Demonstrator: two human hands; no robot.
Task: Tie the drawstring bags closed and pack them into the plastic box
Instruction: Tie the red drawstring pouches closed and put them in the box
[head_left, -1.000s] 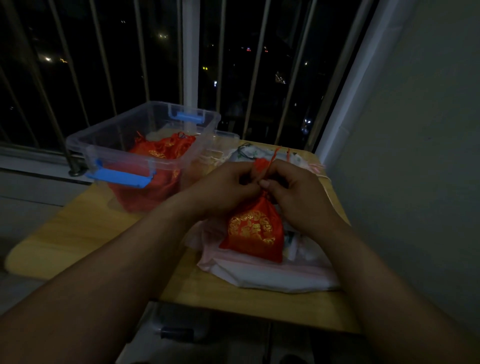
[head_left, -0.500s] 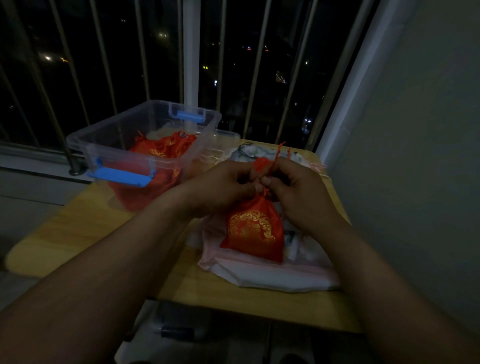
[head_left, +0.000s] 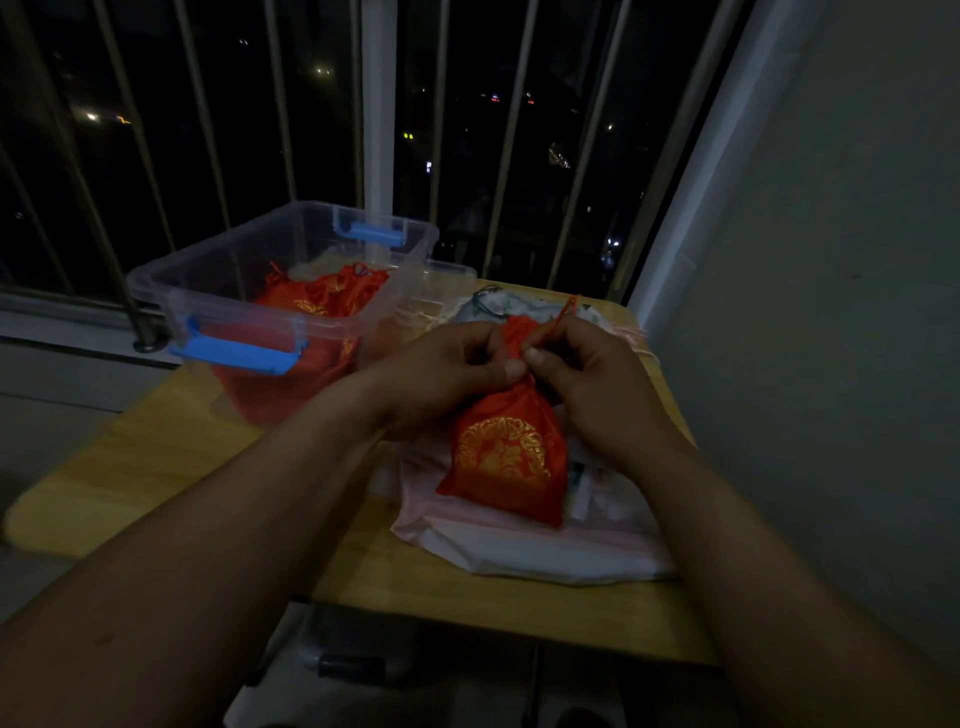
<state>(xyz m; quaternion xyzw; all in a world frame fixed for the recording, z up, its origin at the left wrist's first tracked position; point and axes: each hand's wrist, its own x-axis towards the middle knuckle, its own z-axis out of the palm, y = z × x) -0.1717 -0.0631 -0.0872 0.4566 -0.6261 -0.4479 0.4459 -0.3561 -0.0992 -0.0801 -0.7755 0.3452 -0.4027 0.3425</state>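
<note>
A red drawstring bag (head_left: 506, 457) with a gold emblem stands tilted on a pile of pale bags (head_left: 524, 545) on the wooden table. My left hand (head_left: 447, 369) grips the gathered neck of the red bag from the left. My right hand (head_left: 587, 379) pinches the red drawstring (head_left: 563, 314) at the neck from the right; the cord's end sticks up above my fingers. To the left stands the clear plastic box (head_left: 171, 291) with blue latches, holding red bags (head_left: 322, 301).
The small wooden table (head_left: 171, 447) is pushed against a barred window (head_left: 379, 104); a grey wall (head_left: 831, 312) rises close on the right. More pale bags (head_left: 498, 304) lie behind my hands. The box's clear lid (head_left: 447, 280) sits behind the box.
Both hands stay at the bag's neck with small finger movements on the cord; the cord's free end has shifted slightly to the right.
</note>
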